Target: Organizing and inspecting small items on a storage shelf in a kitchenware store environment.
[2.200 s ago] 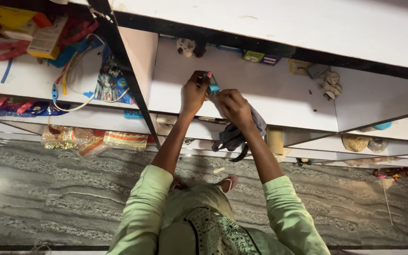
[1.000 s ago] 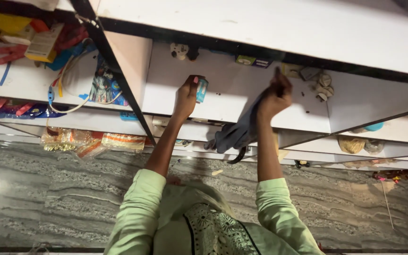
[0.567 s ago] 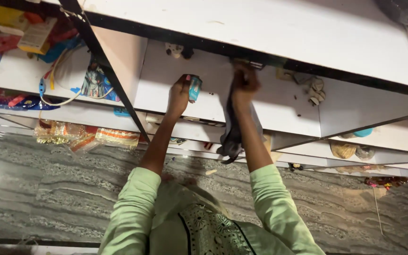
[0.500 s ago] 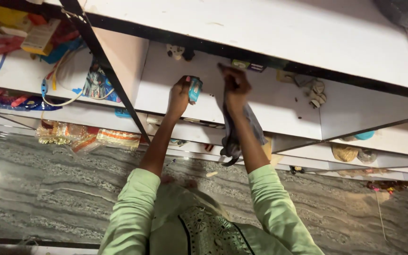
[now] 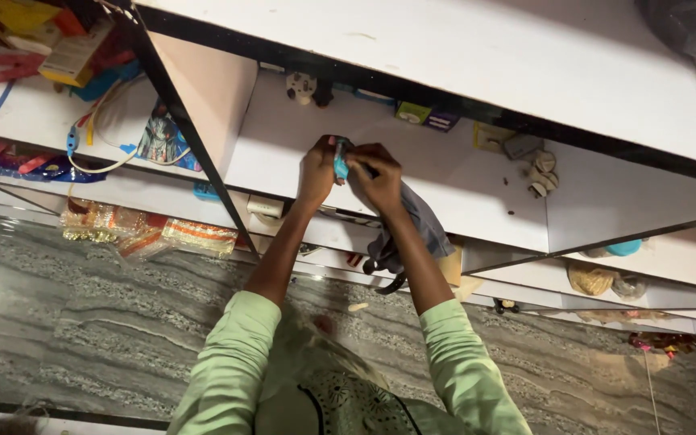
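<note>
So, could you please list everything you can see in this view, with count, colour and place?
small object: one, blue, pinched between both hands over the white shelf
cloth: one, grey, hanging from the right hand
shelves: several, white, stepped across the picture
upright bar: one, black, left of the hands
cable: one, white, on the left shelf
small boxes: two, green and purple, at the back of the shelf
packets: several, orange and clear, on the lower left shelf
floor: grey marble, below
sleeves: two, light green
left hand: one, on the blue object
right hand: one, touching the blue object, holding the cloth
</note>
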